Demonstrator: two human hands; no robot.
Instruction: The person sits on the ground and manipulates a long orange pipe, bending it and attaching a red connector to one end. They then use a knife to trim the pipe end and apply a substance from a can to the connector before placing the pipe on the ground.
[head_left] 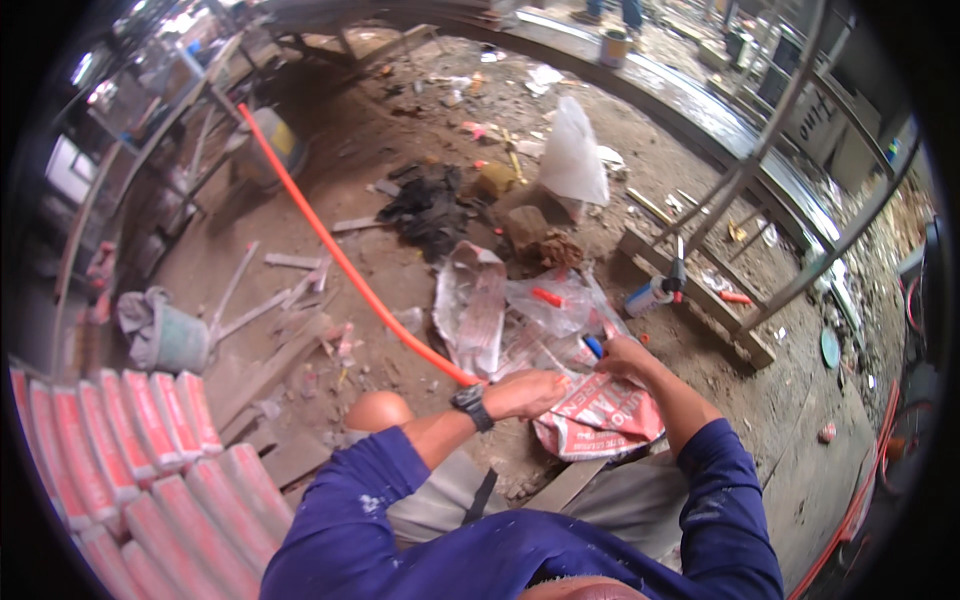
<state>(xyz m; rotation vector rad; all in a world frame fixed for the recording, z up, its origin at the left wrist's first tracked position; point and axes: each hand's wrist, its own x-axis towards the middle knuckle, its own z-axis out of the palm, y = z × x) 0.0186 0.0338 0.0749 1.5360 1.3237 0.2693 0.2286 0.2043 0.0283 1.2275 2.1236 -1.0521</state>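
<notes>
My left hand [525,394], below a dark wristwatch, is closed on the end of a long orange tube [345,262]. The tube arches up and away to the far left. My right hand [625,357] is closed just right of it, with a small blue object [593,346] showing at its fingers; the rest of that object is hidden. Beneath both hands lies a red and white printed sack [600,415], crumpled over my lap. Clear plastic wrapping [545,305] spreads on the ground just beyond my hands.
Red and white bags [200,510] are stacked at the near left, by a bucket [180,335] with a cloth. Black cloth [425,210] and a white plastic bag [573,155] lie ahead. A spray can [648,297] stands by a metal frame [745,190] on the right.
</notes>
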